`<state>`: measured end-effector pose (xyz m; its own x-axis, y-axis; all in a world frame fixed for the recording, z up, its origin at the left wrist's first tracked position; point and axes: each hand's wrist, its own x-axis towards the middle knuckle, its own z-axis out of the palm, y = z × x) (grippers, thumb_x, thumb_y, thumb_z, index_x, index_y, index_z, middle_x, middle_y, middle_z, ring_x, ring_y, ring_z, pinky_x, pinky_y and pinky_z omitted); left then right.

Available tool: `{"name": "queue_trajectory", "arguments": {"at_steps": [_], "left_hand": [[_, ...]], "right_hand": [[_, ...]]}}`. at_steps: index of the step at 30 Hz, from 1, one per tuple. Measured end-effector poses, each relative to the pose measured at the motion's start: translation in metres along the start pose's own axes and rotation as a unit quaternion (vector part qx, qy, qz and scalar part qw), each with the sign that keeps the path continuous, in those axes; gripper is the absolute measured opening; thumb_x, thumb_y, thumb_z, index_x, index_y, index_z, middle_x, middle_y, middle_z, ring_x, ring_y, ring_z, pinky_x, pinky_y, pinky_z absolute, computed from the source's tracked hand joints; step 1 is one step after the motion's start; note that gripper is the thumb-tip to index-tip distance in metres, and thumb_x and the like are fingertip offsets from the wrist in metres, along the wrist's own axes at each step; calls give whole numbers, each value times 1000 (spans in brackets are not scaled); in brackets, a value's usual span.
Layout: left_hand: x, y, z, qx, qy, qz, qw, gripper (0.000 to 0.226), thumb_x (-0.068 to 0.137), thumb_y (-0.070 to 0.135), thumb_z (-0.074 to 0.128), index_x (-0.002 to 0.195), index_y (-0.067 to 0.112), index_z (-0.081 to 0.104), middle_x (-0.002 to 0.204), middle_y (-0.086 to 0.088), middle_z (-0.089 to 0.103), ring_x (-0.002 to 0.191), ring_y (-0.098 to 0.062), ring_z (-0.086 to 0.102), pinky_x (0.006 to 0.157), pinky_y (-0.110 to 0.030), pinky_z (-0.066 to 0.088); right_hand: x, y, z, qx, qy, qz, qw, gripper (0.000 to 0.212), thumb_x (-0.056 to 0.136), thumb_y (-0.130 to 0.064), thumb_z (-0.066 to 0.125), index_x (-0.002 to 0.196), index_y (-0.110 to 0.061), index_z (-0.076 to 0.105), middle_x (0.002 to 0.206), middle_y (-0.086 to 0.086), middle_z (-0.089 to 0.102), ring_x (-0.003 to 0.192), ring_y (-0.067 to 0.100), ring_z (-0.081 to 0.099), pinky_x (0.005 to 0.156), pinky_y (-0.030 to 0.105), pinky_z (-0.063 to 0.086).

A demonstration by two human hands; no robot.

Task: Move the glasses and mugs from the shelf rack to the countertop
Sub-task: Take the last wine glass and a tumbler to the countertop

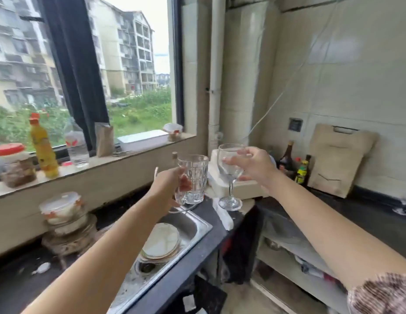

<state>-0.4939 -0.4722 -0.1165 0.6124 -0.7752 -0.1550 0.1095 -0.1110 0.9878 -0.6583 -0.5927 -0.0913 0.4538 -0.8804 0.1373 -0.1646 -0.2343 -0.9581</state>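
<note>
Here, from the head camera, two bare arms reach forward over a dark desk (204, 214) in a kitchen corner, with a steel sink (193, 223) as the landmark. The left hand (168, 184) holds a clear glass mug (193, 180) just beyond the sink's far corner, its fingers (185, 181) closed around the handle; the mug looks to be at or just above the desk, I cannot tell which. To the right of the sink the right hand (254, 166) grips a wine glass (230, 173) by its bowl, fingers wrapped on it, thumb at the front. The glass stands upright, its foot low over the desk's edge beside a white cloth (224, 216). Inside the sink lies a stack of plates (161, 243). Left of the sink sit stacked lidded containers (61, 207). Behind the sink runs a windowsill (102, 162) with a yellow bottle (43, 150). Far right of the sink a cutting board (338, 159) leans on the tiled wall.
</note>
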Motion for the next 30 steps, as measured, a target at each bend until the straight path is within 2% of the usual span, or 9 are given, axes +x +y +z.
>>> {"name": "queue_trajectory", "arguments": {"at_steps": [6, 8, 12, 14, 17, 20, 23, 27, 30], "left_hand": [[41, -24, 157, 39, -133, -43, 989, 15, 93, 28, 50, 84, 17, 55, 72, 4, 56, 71, -12, 57, 70, -38, 42], [55, -35, 211, 44, -179, -62, 981, 14, 93, 27, 50, 88, 16, 57, 85, 2, 58, 83, -14, 58, 80, -46, 44], [85, -61, 320, 74, -266, -91, 957, 22, 92, 29, 50, 96, 11, 61, 103, -14, 58, 87, -23, 61, 81, -39, 48], [100, -69, 374, 117, -282, -97, 947, 26, 93, 33, 50, 98, 11, 62, 117, -13, 61, 103, -29, 58, 95, -47, 46], [120, -77, 451, 142, -305, -125, 933, 20, 94, 32, 50, 90, 15, 60, 114, -12, 59, 100, -29, 54, 89, -42, 44], [138, -83, 522, 139, -341, -150, 917, 20, 95, 29, 47, 83, 16, 57, 109, -10, 57, 102, -30, 52, 85, -40, 40], [148, -93, 580, 146, -372, -180, 899, 23, 96, 30, 47, 82, 14, 55, 106, -11, 56, 97, -28, 53, 81, -39, 40], [158, -112, 642, 142, -419, -208, 872, 23, 96, 29, 49, 84, 11, 56, 100, -10, 55, 92, -27, 54, 83, -39, 42], [162, -130, 686, 129, -428, -224, 866, 21, 95, 28, 49, 88, 10, 56, 112, -14, 54, 107, -32, 55, 90, -43, 46]], "right_hand": [[3, 62, -134, 0, 143, 45, 989, 67, 71, -28, 82, 126, -6, 52, 120, 6, 59, 103, 20, 61, 73, 34, 57], [7, 83, -176, -4, 179, 61, 982, 63, 70, -27, 82, 122, -6, 54, 118, 6, 59, 102, 20, 62, 75, 35, 57], [24, 131, -261, -35, 215, 96, 971, 48, 68, -30, 83, 104, -16, 56, 113, 4, 62, 99, 17, 62, 78, 38, 58], [38, 152, -301, -48, 235, 113, 964, 48, 67, -31, 84, 103, -17, 56, 110, 3, 62, 97, 16, 62, 78, 37, 58], [58, 180, -353, -40, 277, 139, 950, 63, 68, -28, 84, 119, -10, 54, 101, 0, 62, 88, 11, 61, 71, 31, 56], [72, 207, -399, -34, 320, 161, 933, 70, 66, -26, 85, 124, -8, 51, 96, 0, 63, 82, 8, 62, 69, 31, 55], [78, 233, -441, -35, 350, 189, 917, 68, 64, -28, 86, 121, -12, 53, 104, 5, 66, 90, 16, 66, 76, 36, 58], [78, 264, -491, -50, 386, 207, 897, 54, 64, -30, 85, 107, -28, 52, 98, -2, 63, 96, 17, 64, 91, 46, 54], [77, 286, -526, -63, 414, 222, 881, 61, 61, -34, 85, 114, -28, 57, 103, -2, 59, 101, 17, 61, 93, 45, 52]]}}
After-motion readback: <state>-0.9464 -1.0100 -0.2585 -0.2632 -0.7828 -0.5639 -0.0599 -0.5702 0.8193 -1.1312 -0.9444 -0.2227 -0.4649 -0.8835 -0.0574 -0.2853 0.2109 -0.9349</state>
